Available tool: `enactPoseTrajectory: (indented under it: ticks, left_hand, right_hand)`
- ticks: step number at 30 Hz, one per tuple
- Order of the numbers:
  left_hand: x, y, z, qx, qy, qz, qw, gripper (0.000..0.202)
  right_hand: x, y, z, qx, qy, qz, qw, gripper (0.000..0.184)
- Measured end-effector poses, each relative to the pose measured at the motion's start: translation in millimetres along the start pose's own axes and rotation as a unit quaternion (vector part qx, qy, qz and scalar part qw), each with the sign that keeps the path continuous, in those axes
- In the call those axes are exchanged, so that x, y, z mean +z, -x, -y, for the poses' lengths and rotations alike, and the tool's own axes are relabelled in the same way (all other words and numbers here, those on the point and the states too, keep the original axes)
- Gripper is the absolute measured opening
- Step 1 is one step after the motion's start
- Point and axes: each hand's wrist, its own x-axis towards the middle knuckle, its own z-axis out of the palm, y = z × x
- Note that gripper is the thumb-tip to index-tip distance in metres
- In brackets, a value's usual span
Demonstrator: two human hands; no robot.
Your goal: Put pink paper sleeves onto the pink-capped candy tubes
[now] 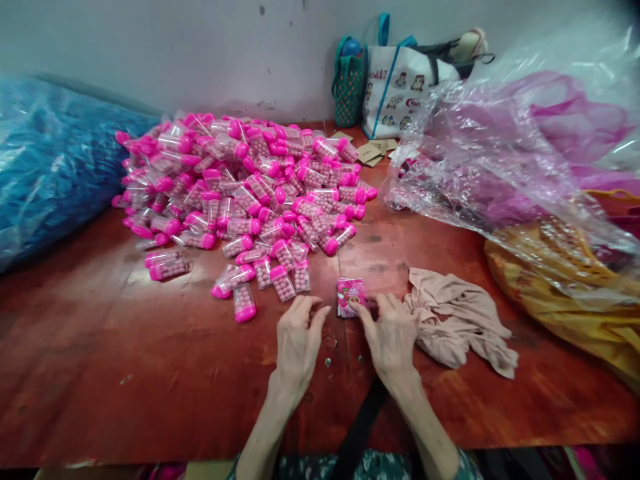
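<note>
A small stack of pink printed labels (351,297) lies on the reddish-brown table, between and just beyond my two hands. My right hand (393,337) is at its right side, thumb over or against the stack's lower right corner and fingers spread from the thumb. My left hand (299,337) rests lower left of the stack, its fingers bent and the thumb apart from them, with nothing visible between. Just beyond it lie small clear bottles (283,284) with bright pink caps and pale pink beads inside. One bottle (244,303) lies nearer, left of that hand.
A large heap of the same bottles (240,180) covers the table's back left. Blue plastic bags (60,160) bulge at the left. A crumpled beige cloth (457,320) is beside my right hand. Clear plastic (465,153), a yellow bag (565,300) and a white tote (400,93) stand right and behind.
</note>
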Motion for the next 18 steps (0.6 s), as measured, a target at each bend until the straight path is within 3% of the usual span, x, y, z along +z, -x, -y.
enactPoseTrajectory:
  ticks: [4, 10, 18]
  left_hand:
    - [23.6, -1.3, 1.0, -0.009, 0.031, 0.043, 0.999, 0.009]
    - [37.7, 0.7, -4.7, 0.013, 0.043, 0.049, 0.998, 0.01]
    - [45.1, 0.0, 1.1, 0.001, 0.042, 0.014, 0.999, 0.011]
  right_hand:
    - [17.2, 0.2, -1.5, 0.035, -0.056, 0.023, 0.998, 0.024]
    - [13.5, -3.3, -7.8, 0.14, -0.1, 0.022, 0.985, 0.026]
    - [15.2, -5.6, -9.1, 0.123, -0.096, 0.014, 0.988, 0.03]
